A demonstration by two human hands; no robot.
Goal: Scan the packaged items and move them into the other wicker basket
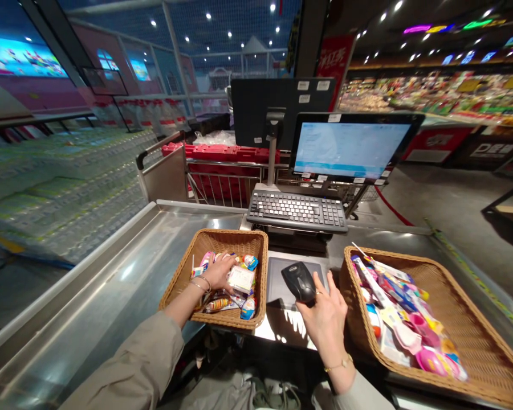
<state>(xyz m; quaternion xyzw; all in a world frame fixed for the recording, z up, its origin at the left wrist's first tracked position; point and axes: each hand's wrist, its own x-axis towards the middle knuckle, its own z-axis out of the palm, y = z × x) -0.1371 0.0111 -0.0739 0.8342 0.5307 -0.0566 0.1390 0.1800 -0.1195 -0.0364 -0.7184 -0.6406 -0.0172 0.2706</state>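
My left hand (219, 272) reaches into a small wicker basket (188, 263) and closes around a small white packet (240, 279) lying among several colourful snack packs. My right hand (327, 316) holds a black handheld barcode scanner (300, 281) by its handle, above a dark grey pad (277, 279) on the steel counter. A larger wicker basket (465, 324) on the right holds several bright packets and pink items.
A black keyboard (297, 209) and a lit monitor (353, 149) stand behind the pad, with a second screen's back (256, 108) beyond. The steel checkout counter (111, 285) runs left. Red shopping baskets (222, 152) sit behind a metal rail; store shelves lie far right.
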